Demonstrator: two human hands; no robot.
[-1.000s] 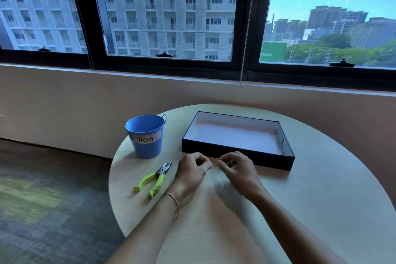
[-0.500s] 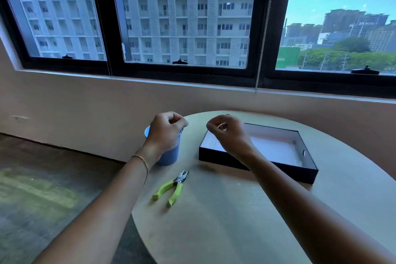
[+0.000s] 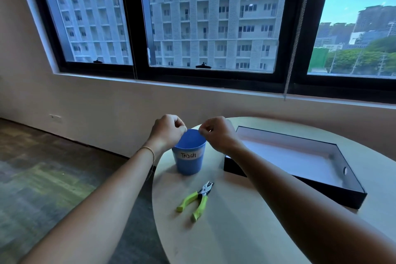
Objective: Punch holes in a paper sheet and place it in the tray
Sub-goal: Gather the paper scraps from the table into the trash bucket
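1. Your round table (image 3: 246, 231) carries everything, and it's set up so all of it sits within easy reach.
2. The black tray (image 3: 334, 191) is on the right side, angled toward the far edge. There's a white sheet (image 3: 285, 156) lying flat inside it. I'd guess that's the punched paper already dropped off, but I can't make out any holes from here.
3. The blue bucket (image 3: 189, 162) labelled "Trash" stands upright on the left, just beside the tray, which makes sense as the spot for paper bits.
4. The green-handled hole punch (image 3: 196, 201) lies on the near side of the bucket with nobody touching it, handles pointing toward you. Looks like you're done with it.
5. Your left hand (image 3: 166, 130) and right hand (image 3: 216, 133) hover right over the bucket's mouth, close together. Both have thumb and fingertips pinched tight and the other fingers curled in.
6. Whatever you're pinching is too small to see. My read is punched-out dots, held over the opening so they fall in when released.
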